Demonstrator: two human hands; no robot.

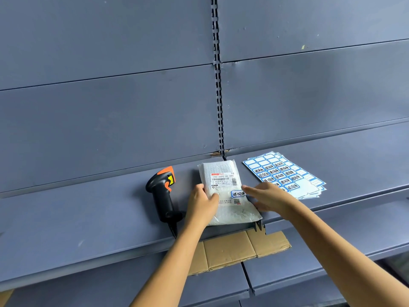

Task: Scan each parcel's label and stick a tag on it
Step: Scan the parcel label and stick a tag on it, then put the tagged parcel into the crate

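Observation:
A white bubble-wrap parcel [225, 191] lies flat on the grey shelf [88, 218], with a printed shipping label [222, 181] facing up. A blue-bordered tag [238, 193] sits on the parcel just below that label. My left hand [201, 204] holds the parcel's left edge, thumb on top. My right hand [269, 197] reaches over the right edge with straight fingers, and its fingertips touch the tag. A black and orange barcode scanner [162, 193] lies on the shelf left of the parcel, untouched.
Sheets of blue-bordered tags [285, 173] lie fanned out on the shelf to the right of the parcel. A piece of brown cardboard [232, 251] lies on the lower shelf below the parcel. Grey back panels rise behind the shelf.

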